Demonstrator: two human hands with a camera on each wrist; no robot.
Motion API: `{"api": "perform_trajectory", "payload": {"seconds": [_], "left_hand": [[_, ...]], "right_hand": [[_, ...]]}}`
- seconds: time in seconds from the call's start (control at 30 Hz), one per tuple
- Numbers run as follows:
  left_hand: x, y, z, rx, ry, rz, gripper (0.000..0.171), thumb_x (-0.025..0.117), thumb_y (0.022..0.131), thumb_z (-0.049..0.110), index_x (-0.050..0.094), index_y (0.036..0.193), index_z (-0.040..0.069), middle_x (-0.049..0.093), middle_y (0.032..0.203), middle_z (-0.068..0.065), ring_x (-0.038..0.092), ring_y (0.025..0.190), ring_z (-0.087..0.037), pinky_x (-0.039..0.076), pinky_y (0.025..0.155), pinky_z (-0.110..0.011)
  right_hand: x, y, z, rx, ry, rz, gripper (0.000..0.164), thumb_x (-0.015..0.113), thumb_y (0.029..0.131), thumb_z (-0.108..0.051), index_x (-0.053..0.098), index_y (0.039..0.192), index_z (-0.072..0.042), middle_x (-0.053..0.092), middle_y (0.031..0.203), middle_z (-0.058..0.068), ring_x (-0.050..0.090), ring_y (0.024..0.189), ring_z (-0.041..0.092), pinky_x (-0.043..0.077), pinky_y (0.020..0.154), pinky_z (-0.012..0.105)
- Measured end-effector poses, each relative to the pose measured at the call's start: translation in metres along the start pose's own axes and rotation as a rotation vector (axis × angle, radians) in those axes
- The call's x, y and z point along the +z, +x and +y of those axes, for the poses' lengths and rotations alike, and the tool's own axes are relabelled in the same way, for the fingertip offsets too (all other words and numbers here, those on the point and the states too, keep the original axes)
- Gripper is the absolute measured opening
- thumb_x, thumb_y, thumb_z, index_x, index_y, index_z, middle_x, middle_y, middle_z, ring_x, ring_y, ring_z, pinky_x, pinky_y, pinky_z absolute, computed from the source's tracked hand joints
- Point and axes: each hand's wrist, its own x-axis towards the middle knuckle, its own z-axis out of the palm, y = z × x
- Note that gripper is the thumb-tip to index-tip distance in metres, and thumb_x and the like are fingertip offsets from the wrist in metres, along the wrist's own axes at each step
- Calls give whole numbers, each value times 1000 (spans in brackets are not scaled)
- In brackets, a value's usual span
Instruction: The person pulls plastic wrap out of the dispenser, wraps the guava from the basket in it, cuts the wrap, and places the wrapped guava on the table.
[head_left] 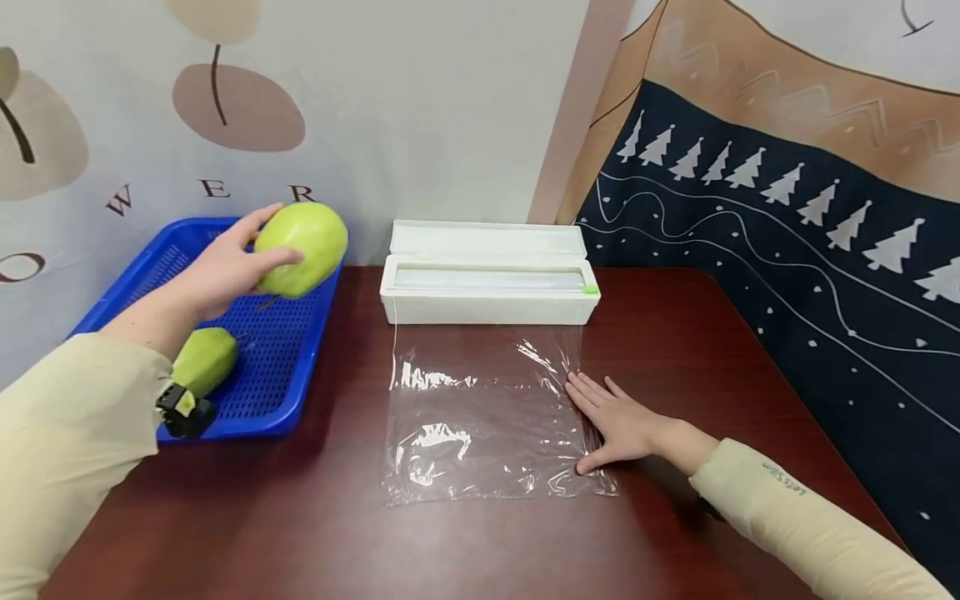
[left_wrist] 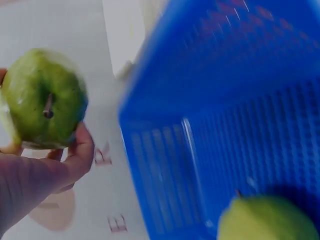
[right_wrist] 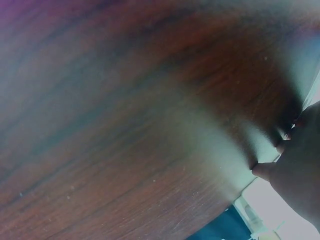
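Note:
My left hand (head_left: 225,267) grips a green pear (head_left: 306,250) over the blue basket (head_left: 306,367), thumb on the near side and fingers round the far side. In the left wrist view the held pear (left_wrist: 45,100) shows its short brown stem. A second green pear (head_left: 206,360) lies inside the basket, partly hidden by my sleeve. A sheet of clear cling film (head_left: 480,417) is spread over the table, drawn from a white dispenser box (head_left: 487,310). My right hand (head_left: 618,421) rests with spread fingers on the film's right edge, where the film wrinkles.
Behind the film stands the dispenser with its lid (head_left: 487,239) raised and a green slider (head_left: 591,289) at its right end. The dark red wooden table (head_left: 360,533) meets a printed cloth backdrop (head_left: 450,108) at the back and right.

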Motion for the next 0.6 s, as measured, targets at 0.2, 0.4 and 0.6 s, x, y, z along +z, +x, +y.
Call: {"api": "perform_trajectory", "payload": {"seconds": [0.2, 0.4, 0.6], "left_hand": [[31, 3, 34, 67, -182, 19, 79, 54, 93, 34, 1, 150, 26, 14, 152, -22, 43, 119, -32, 50, 73, -19], [69, 4, 60, 102, -268, -32, 70, 59, 88, 19, 16, 141, 3, 26, 148, -22, 44, 121, -34, 51, 87, -31], [101, 13, 72, 179, -279, -105, 65, 62, 84, 13, 26, 138, 1, 35, 142, -20, 44, 120, -32, 46, 94, -40]], "right_hand": [[-2, -1, 0, -12, -10, 7, 118, 63, 67, -71, 19, 146, 5, 16, 154, 23, 15, 143, 38, 15, 110, 63], [-1, 0, 0, 3, -4, -6, 118, 63, 67, -71, 17, 147, 4, 13, 155, 21, 12, 144, 37, 13, 111, 61], [-1, -1, 0, -1, -4, 1, 120, 62, 67, -73, 17, 147, 4, 13, 155, 21, 12, 143, 37, 13, 111, 62]]}}
